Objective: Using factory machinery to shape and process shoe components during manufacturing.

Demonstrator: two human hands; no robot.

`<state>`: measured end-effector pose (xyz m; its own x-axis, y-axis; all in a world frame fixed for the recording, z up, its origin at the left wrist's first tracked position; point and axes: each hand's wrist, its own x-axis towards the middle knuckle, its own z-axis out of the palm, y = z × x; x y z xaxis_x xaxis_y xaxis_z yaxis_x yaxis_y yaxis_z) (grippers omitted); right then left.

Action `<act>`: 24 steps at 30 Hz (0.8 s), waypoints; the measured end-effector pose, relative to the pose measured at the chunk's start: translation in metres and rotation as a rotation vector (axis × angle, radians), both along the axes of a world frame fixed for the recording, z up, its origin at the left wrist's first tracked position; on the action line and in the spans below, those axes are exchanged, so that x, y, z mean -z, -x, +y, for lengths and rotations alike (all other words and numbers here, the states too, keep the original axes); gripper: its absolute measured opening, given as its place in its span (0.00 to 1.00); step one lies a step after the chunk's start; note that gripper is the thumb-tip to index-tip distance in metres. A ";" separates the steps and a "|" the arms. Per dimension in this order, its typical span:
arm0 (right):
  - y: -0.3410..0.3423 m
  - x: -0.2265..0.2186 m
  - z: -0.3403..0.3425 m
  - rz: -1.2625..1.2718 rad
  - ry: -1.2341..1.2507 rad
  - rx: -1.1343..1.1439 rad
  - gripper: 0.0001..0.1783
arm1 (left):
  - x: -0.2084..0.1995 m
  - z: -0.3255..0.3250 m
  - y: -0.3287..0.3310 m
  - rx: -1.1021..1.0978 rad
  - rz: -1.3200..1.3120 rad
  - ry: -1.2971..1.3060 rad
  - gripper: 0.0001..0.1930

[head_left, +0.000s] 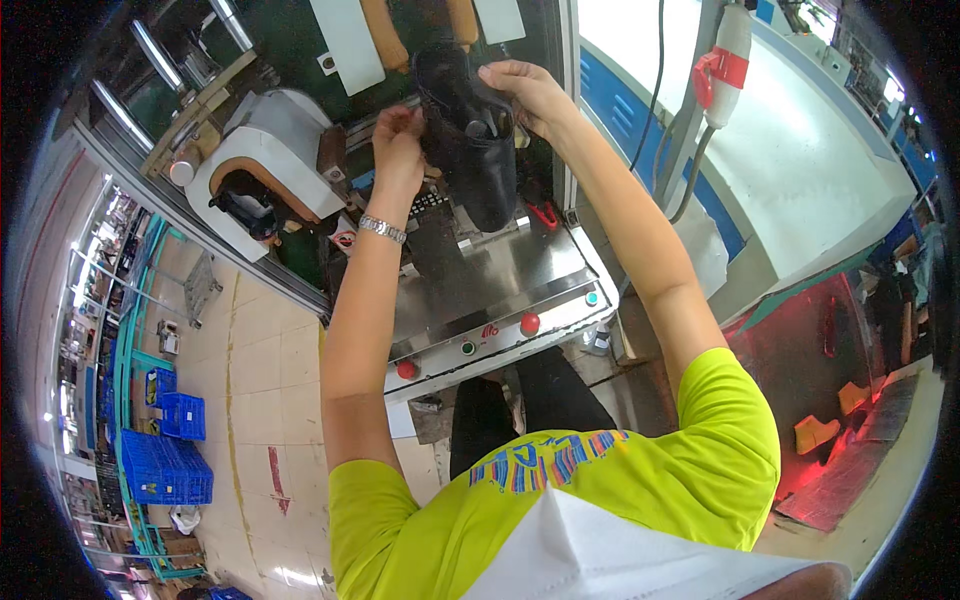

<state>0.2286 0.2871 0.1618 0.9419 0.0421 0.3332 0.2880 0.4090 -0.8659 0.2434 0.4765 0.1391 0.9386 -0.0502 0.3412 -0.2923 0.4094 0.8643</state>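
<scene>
Black boot-shaped piece (490,185) is at the metal panel's (500,275) far edge, its long axis pointing away from me, between my nearer left hand (399,140), curled at its side, grip unclear, and my farther right hand (525,92), pinching its rim.

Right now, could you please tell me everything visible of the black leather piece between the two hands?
The black leather piece looks like leather, dark and slightly shiny, perhaps part of a boot. A narrower section reaches up; a broader, rounded end points down toward the metal plate. The right hand grips its upper right edge; the left hand is at its left side. Whether anything supports it underneath is unclear.
</scene>
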 end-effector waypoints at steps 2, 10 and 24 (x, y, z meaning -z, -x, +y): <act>0.001 0.011 -0.009 0.035 0.003 0.014 0.07 | 0.001 -0.006 0.020 -0.068 0.054 -0.061 0.05; 0.065 0.165 -0.009 0.307 -0.167 -0.623 0.22 | 0.010 -0.013 0.147 -0.780 -1.165 -0.952 0.19; 0.007 0.168 0.038 0.448 -0.610 -0.279 0.11 | 0.039 -0.052 0.165 -0.582 -0.696 -1.246 0.26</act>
